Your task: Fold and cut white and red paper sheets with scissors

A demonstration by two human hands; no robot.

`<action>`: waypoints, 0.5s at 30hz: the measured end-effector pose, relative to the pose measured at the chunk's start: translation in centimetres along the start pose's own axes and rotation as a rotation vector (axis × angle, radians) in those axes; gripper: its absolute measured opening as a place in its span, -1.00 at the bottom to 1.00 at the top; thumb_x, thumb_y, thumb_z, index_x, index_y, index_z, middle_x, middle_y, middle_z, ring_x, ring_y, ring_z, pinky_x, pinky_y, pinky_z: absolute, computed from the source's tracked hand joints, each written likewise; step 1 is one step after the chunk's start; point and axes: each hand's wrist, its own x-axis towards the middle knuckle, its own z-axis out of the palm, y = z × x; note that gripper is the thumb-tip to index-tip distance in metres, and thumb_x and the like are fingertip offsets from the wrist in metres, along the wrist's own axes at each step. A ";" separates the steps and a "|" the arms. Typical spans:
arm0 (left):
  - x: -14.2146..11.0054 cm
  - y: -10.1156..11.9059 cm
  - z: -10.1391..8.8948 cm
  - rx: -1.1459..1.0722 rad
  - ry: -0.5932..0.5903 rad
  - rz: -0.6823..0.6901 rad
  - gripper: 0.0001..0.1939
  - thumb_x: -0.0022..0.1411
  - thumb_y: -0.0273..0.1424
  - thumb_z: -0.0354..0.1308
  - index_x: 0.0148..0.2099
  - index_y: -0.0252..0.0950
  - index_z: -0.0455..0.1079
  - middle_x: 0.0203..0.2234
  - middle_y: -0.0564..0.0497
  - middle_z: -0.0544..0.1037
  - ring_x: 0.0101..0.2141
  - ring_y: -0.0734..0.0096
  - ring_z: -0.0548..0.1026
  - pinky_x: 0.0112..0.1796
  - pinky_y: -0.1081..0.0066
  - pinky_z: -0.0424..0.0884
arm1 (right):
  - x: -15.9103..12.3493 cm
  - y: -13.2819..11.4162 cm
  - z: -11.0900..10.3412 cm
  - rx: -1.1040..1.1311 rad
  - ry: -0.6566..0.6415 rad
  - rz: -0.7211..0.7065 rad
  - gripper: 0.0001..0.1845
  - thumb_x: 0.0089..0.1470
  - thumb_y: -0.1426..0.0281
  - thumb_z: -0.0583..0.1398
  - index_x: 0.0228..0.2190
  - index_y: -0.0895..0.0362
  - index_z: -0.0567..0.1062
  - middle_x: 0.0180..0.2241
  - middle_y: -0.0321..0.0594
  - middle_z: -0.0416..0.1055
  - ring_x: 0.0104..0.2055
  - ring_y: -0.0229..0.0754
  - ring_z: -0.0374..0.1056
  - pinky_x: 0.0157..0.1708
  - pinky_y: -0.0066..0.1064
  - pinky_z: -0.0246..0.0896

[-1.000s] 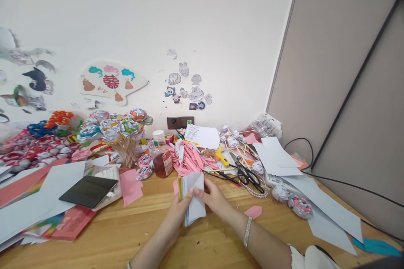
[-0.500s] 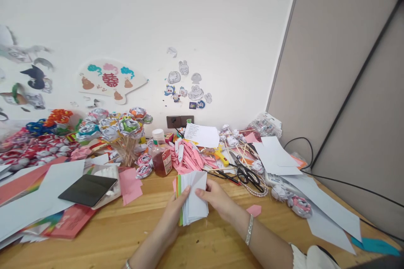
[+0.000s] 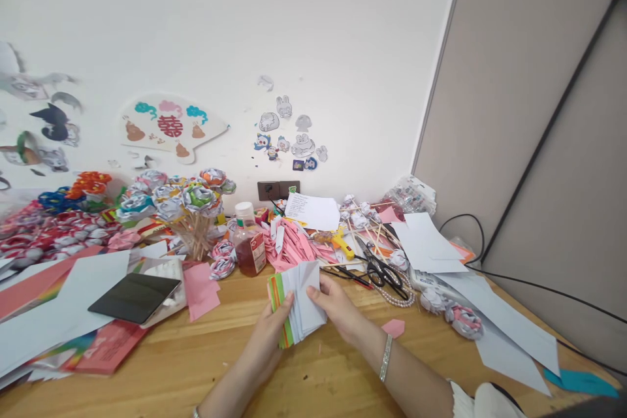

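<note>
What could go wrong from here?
1. The sheets are fanned between the left hand and right hand; a loosened grip might scatter them.
2. The bottle stands beside the pink strips; a knock could tip it onto them.
3. The scissors lie against the beads; lifting one might drag the other.

I couldn't read the label on the bottle, the print being too small, nor the lines on the white sheet behind it to its right. In front of the bottle, the stack of paper slips hid most fingers of the left hand and the fingertips of the right hand. Far left of the bottle, large papers ran out of sight.
</note>
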 end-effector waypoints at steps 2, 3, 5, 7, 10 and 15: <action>0.0 0.0 0.0 0.026 0.000 0.014 -0.49 0.01 -0.36 0.22 0.04 -0.36 0.26 -0.22 -0.18 0.55 -0.14 0.11 0.46 -0.12 0.25 0.38 | 0.0 0.2 0.0 -0.009 -0.005 0.000 -0.46 -0.15 0.12 0.25 -0.16 0.17 0.37 -0.22 -0.14 0.44 -0.13 -0.05 0.32 -0.11 -0.19 0.17; 0.0 0.0 0.0 0.041 -0.002 0.024 -0.49 0.00 -0.34 0.22 0.03 -0.36 0.27 -0.20 -0.19 0.54 -0.12 0.11 0.45 -0.11 0.24 0.36 | 0.0 0.3 0.0 -0.022 -0.016 -0.009 -0.47 -0.13 0.12 0.24 -0.15 0.16 0.35 -0.21 -0.14 0.43 -0.12 -0.05 0.32 -0.10 -0.20 0.16; 0.2 -0.2 -0.2 0.080 -0.010 0.069 -0.49 -0.03 -0.31 0.25 -0.01 -0.36 0.31 -0.17 -0.19 0.53 -0.06 0.09 0.40 -0.07 0.24 0.33 | 0.0 0.7 0.1 -0.077 -0.053 -0.059 -0.48 -0.07 0.12 0.20 -0.11 0.15 0.32 -0.17 -0.14 0.40 -0.09 -0.08 0.30 -0.08 -0.22 0.15; 0.5 -0.4 -0.6 0.144 -0.020 0.148 -0.50 -0.09 -0.34 0.28 -0.06 -0.37 0.35 -0.13 -0.18 0.50 0.00 0.07 0.33 -0.01 0.25 0.26 | 0.0 1.1 0.1 -0.165 -0.099 -0.122 -0.50 -0.01 0.13 0.15 -0.08 0.12 0.29 -0.14 -0.14 0.38 -0.09 -0.11 0.29 -0.09 -0.25 0.16; 0.9 -0.7 -1.0 0.264 -0.039 0.246 -0.51 -0.13 -0.38 0.30 -0.08 -0.33 0.37 -0.07 -0.14 0.46 0.08 0.10 0.23 0.07 0.27 0.13 | 0.0 1.6 0.1 -0.349 -0.147 -0.176 -0.52 0.05 0.16 0.10 -0.01 0.07 0.26 -0.14 -0.16 0.36 -0.15 -0.13 0.30 -0.14 -0.27 0.21; 0.9 -1.1 -1.1 0.319 -0.098 0.341 -0.48 -0.11 -0.42 0.28 -0.03 -0.30 0.32 0.00 -0.13 0.39 0.11 0.15 0.18 0.11 0.32 0.01 | -0.1 0.5 -0.2 -0.584 -0.129 -0.321 -0.56 0.04 0.18 0.11 -0.03 0.02 0.32 -0.10 -0.15 0.31 -0.05 -0.08 0.20 -0.04 -0.22 0.09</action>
